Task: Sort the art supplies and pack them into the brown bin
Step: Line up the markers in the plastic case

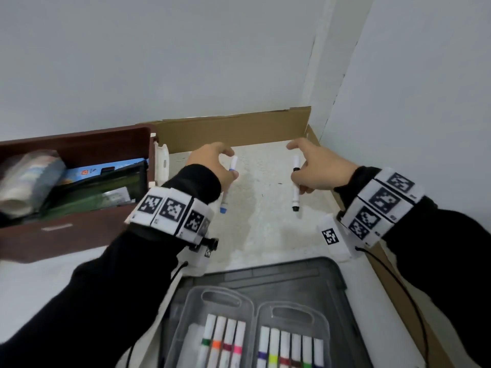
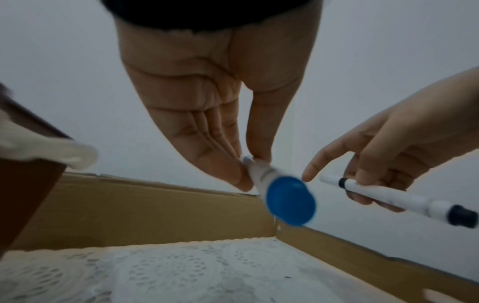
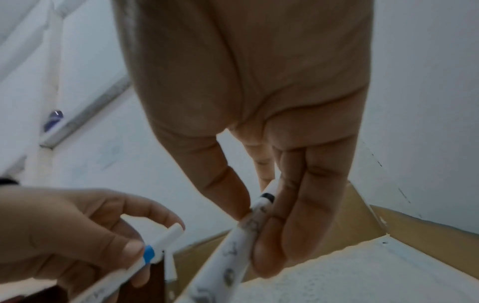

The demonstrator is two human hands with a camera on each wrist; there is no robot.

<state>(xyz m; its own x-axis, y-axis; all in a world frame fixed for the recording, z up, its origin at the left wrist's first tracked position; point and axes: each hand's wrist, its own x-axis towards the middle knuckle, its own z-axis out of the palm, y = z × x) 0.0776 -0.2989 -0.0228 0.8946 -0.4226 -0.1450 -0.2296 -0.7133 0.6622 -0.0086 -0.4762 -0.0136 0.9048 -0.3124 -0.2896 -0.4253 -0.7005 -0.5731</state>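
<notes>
with the left hand (image 1: 212, 166) pinching a blue marker (image 1: 229, 181) and the right hand (image 1: 316, 168) a black marker (image 1: 295, 187), this looks like sorting; next, slot both into the open marker case (image 1: 255, 328).

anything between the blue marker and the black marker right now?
Nothing: in the head view only bare white lace cloth lies between the blue marker and black marker.

You have two hands in view, left hand (image 1: 212, 166) and right hand (image 1: 318, 168), and each holds one white marker: one blue-capped marker (image 1: 228, 188), one black-capped marker (image 1: 295, 187). One clear plastic marker case (image 1: 186, 314) shows ten white markers (image 1: 273, 346). One brown plastic bin (image 1: 79, 235).
</notes>
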